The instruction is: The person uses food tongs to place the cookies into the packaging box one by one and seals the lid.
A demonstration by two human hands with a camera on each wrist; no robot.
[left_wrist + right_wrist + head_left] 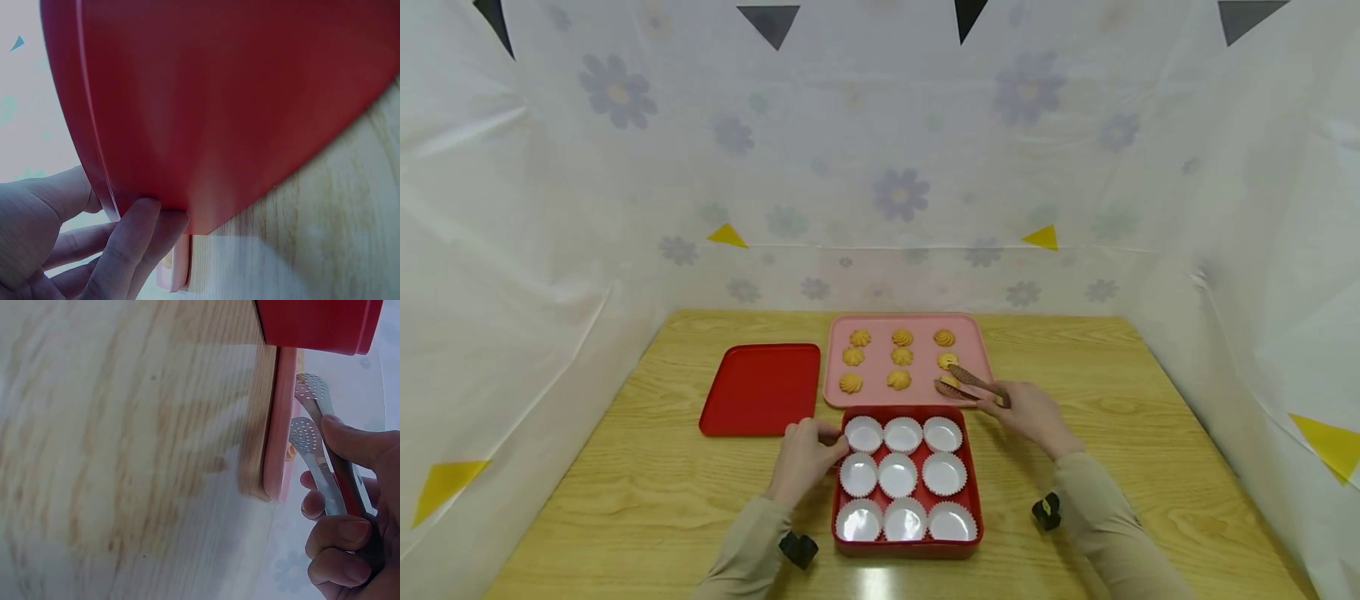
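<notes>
In the head view a red box [907, 549] holds rows of white paper cups [898, 476] with nothing in them. My left hand [805, 460] grips the box's left wall near its far corner, thumb on one side and fingers on the other in the left wrist view. My right hand [1033, 417] holds perforated metal tongs [976, 382] over the pink tray [835, 395]. The spread tong tips lie on either side of the nearest right-hand cookie [950, 381]; whether they touch it I cannot tell. Several other piped cookies [902, 357] stand in rows on the tray.
Left of the pink tray, a flat red lid [762, 390] lies on the wooden table [640, 492]. The box's far edge comes right up to the tray's near edge. Behind the table hangs a flower-patterned sheet [850, 167].
</notes>
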